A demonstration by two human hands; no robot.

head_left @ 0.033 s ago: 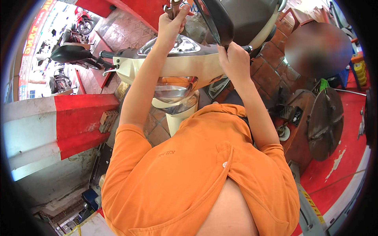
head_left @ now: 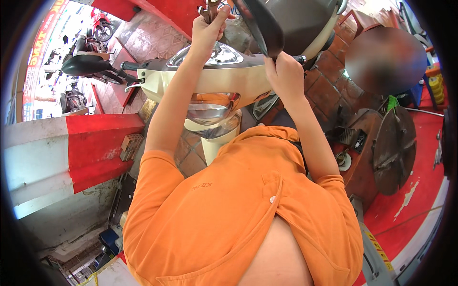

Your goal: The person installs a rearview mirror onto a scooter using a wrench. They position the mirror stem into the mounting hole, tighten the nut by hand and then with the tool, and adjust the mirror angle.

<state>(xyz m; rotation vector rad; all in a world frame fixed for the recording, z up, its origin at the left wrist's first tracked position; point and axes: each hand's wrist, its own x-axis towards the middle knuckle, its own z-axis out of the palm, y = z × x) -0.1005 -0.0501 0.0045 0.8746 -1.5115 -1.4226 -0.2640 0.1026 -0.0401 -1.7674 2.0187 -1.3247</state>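
Observation:
My left hand (head_left: 209, 34) is raised above the middle of a cream scooter's handlebar cover (head_left: 224, 78). Its fingers are closed around metal wrenches (head_left: 208, 10), whose open jaws stick up past the fist at the top edge. In my right hand (head_left: 285, 76) is the lower end of a black rear-view mirror (head_left: 265, 28), near the right end of the handlebar. The mirror leans up and to the left, its top cut off by the frame edge. My fist hides its stem and mount. A second black mirror (head_left: 82, 65) stands at the handlebar's left end.
Behind the handlebar is the scooter's dark seat (head_left: 303, 21). To the right are a brown workbench (head_left: 358, 157), a round dark plate (head_left: 395, 150) and a blurred patch over someone nearby. A red and white panel (head_left: 100, 152) stands at left, with parked motorbikes (head_left: 74, 97) beyond.
The black mirror in my right hand has turned slightly, so less of its glass side shows. My left hand and the wrenches stay in place.

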